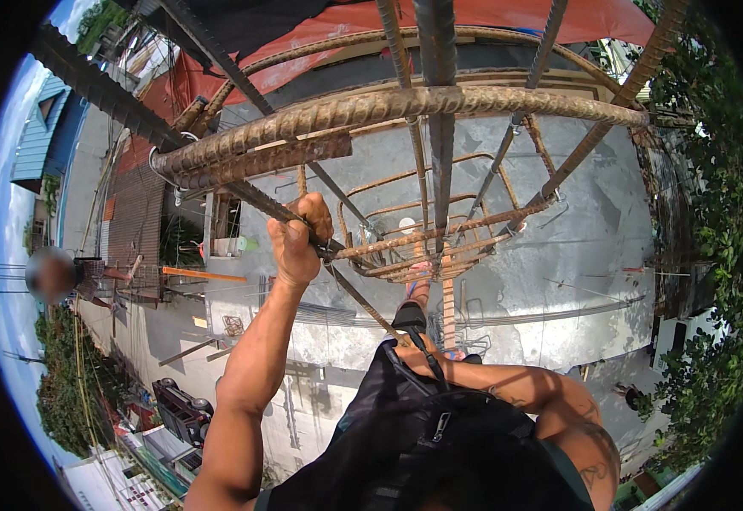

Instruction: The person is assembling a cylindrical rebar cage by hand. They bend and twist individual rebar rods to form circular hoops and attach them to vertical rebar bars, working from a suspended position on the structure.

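Concrete roof (559,247) lay far below; left hand (297,241) gripped a slanting steel bar (256,198), fingers wrapped tight (right hand hidden, state unknown).

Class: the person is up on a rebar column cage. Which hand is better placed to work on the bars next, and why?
Probably the right. The left hand is shut around a rusty rebar, bearing on it. The right arm bends down by the black bag; its hand is hidden.

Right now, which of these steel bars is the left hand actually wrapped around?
The left hand grips the thin dark ribbed bar running diagonally down from the upper left. The thick rusty horizontal bar above it and the upright bars go unheld.
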Available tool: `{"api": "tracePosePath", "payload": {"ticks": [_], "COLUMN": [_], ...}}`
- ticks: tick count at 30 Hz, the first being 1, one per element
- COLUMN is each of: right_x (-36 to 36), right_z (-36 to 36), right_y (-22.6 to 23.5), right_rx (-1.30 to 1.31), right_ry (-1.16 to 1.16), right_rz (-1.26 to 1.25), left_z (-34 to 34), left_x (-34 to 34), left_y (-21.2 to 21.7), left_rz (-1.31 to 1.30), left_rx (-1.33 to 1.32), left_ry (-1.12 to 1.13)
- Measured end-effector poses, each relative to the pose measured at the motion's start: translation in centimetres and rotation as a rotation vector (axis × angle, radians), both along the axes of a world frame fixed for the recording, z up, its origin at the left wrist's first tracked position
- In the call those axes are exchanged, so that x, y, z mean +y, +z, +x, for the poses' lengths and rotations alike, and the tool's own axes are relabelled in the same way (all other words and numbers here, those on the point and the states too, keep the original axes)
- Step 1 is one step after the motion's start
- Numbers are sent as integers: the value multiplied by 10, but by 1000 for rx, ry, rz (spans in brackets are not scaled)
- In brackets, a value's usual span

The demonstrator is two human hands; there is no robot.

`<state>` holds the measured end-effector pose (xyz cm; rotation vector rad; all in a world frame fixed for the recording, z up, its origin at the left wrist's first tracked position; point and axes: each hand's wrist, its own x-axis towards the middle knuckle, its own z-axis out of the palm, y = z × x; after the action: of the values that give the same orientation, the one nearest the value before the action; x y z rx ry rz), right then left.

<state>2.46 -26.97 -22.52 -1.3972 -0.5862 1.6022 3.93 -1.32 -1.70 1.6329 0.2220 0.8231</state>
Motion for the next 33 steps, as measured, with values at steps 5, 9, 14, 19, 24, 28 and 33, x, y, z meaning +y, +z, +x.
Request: {"api": "tracePosePath", "payload": {"ticks": [5, 9, 14, 19, 24, 28, 33], "right_x": [-26, -48, -62, -74, -91, -92, -81], "right_z": [16, 38, 22, 62, 110, 82, 44], "right_y": [24, 43, 75, 139, 205, 209, 156], "right_rx": [376, 630, 284, -478, -546, -672, -901], "right_ry": [114, 65, -33, 133, 130, 40, -226], "right_rz": [-27, 16, -115, -146, -464, -464, -340], "left_z": [-1, -1, 1, 3, 5, 5, 4], "left_x": [-2, -1, -1, -3, -7, -7, -11], "left_y": [0, 1, 1, 2, 5, 11, 14], "left_rz": [46, 57, 42, 16, -1, 3, -19], "left_rx": [-8, -26, -53, -23, -51, -11, -34], "left_ry": [-22, -39, -28, -4, -11, 21, 26]}}
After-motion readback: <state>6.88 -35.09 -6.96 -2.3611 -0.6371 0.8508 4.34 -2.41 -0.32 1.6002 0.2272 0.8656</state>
